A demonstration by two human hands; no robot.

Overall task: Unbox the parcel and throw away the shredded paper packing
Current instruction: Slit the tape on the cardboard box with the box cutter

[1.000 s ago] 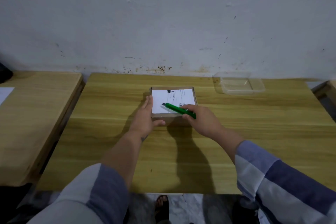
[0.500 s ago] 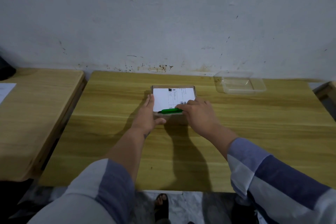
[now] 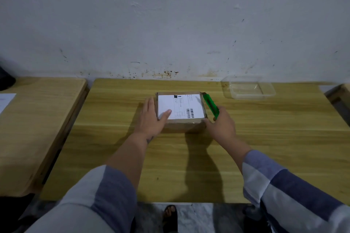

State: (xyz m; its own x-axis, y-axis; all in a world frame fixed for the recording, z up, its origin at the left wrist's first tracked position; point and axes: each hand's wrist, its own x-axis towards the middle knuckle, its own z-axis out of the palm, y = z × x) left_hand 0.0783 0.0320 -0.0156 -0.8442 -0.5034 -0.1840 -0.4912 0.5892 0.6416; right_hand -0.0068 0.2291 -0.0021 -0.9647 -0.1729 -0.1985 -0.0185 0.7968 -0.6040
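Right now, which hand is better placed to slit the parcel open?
Right. The right hand has its grip on the green cutter, lying along the parcel's right edge. The left hand is flat against the left side, steadying it.

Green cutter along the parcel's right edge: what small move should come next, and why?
Probably draw the green cutter toward the person along the right seam. The parcel is still closed on the table, the left hand braces it with the thumb on the label, and the right hand holds the cutter against that edge.
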